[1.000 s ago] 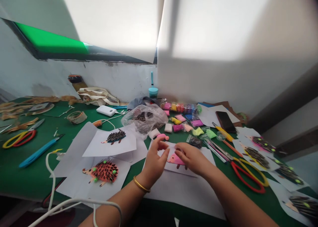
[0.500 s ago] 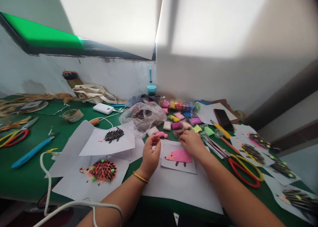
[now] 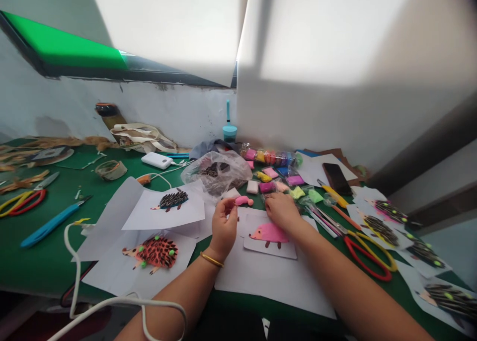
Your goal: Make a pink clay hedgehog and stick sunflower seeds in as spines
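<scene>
A pink clay hedgehog (image 3: 271, 232) with a peach face and brown feet lies on a small white card (image 3: 257, 252) between my hands. My left hand (image 3: 224, 227) is to the left of the card, thumb and fingers pinched together; anything between them is too small to make out. Just beyond its fingertips lies a pink clay piece (image 3: 243, 200) with a rounded end. My right hand (image 3: 283, 213) reaches over the card's far edge, its fingers curled down among the bagged clay at the brown packet. Its fingertips are hidden.
Colored clay packets (image 3: 295, 180) and a plastic bag of dark seeds (image 3: 214, 174) are at the back. Scissors (image 3: 367, 251) and a phone (image 3: 336, 178) are at right. Finished hedgehogs (image 3: 151, 254) lie both sides; a white cable (image 3: 122, 301) loops front left.
My right hand has come down slightly leftward onto the brown packet. My left hand has moved slightly left and down, its fingers drawn closer together. The view has shifted slightly.
</scene>
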Available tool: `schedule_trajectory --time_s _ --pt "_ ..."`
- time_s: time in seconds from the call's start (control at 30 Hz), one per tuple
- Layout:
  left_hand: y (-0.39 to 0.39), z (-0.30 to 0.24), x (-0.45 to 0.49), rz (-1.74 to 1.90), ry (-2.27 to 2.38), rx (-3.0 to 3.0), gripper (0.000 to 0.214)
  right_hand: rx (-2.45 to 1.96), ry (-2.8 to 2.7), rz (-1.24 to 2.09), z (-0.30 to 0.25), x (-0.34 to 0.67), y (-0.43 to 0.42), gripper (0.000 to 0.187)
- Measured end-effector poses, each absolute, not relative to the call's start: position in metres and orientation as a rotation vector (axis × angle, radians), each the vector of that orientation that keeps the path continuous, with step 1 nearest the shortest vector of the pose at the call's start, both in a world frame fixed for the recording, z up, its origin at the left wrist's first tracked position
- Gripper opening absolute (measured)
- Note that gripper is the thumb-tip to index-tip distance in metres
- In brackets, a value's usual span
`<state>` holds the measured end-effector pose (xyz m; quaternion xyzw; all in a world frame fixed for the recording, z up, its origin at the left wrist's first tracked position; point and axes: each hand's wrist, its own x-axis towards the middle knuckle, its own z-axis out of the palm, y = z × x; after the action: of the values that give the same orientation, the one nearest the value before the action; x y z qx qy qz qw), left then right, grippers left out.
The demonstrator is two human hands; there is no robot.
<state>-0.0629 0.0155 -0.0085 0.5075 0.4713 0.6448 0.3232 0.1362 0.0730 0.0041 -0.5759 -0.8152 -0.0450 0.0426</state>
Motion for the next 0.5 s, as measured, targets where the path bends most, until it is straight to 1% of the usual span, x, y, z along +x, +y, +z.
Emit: schedule_trajectory --time_s 0.3,0.5 --pt "0.017 -0.005 -0.062 1.708 1.199 1.261 0.022 -1.629 -2.629 -0.077 0.018 0.088 0.069 0.023" --pt "0.022 -0.010 -0.068 1.752 1.242 1.278 0.022 -1.577 -2.664 -0.014 0.017 0.065 0.074 0.028"
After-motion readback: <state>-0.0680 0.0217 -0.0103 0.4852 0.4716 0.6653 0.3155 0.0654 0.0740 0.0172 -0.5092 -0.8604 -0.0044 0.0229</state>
